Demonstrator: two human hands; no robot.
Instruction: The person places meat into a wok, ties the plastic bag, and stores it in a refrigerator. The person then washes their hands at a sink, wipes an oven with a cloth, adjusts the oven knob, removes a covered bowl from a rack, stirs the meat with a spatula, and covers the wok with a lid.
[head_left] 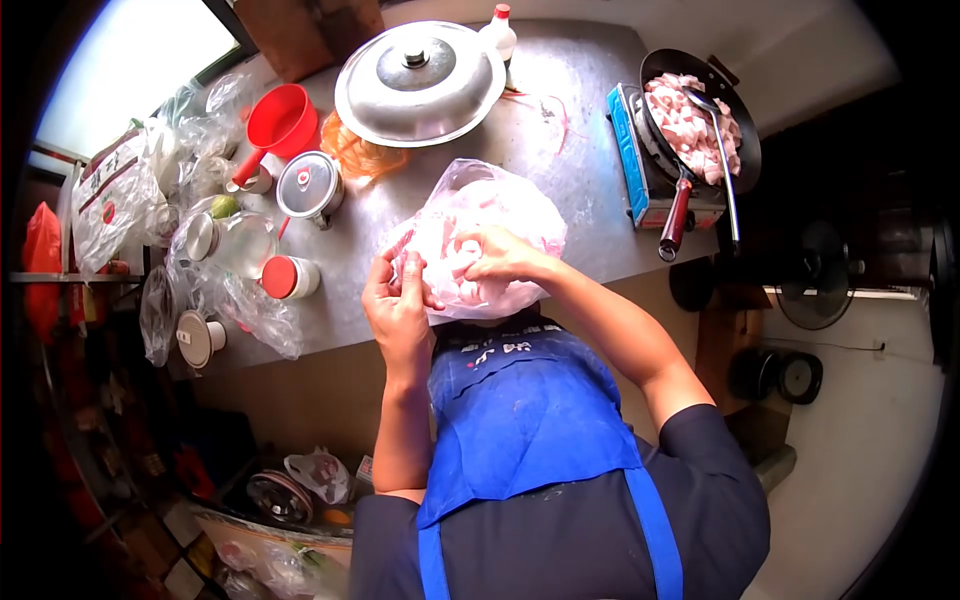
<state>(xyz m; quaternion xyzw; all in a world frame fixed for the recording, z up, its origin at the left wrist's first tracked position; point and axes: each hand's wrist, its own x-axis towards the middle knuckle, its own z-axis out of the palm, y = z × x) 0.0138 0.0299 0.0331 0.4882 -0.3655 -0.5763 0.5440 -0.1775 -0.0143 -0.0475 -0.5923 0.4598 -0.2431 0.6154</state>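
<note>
A clear plastic bag (pixel 530 215) with pale pink meat pieces (pixel 462 262) lies at the table's front edge. At its left side my left hand (pixel 398 295) is closed on the bag's edge, thumb pointing up. My right hand (pixel 498 254) reaches into the bag from the right, its fingers bent down among the meat pieces; the fingertips are partly hidden. On the stove at the right, a black wok (pixel 748 135) holds more cut meat (pixel 685 125), with a metal ladle (pixel 722 150) resting in it.
A lidded steel pan (pixel 420 85) and a white bottle (pixel 499 35) stand at the back of the metal table (pixel 590 60). On the left are a red dipper (pixel 282 120), a lidded container (pixel 310 187), a red-capped jar (pixel 290 277) and plastic bags. The stove (pixel 630 150) borders the right.
</note>
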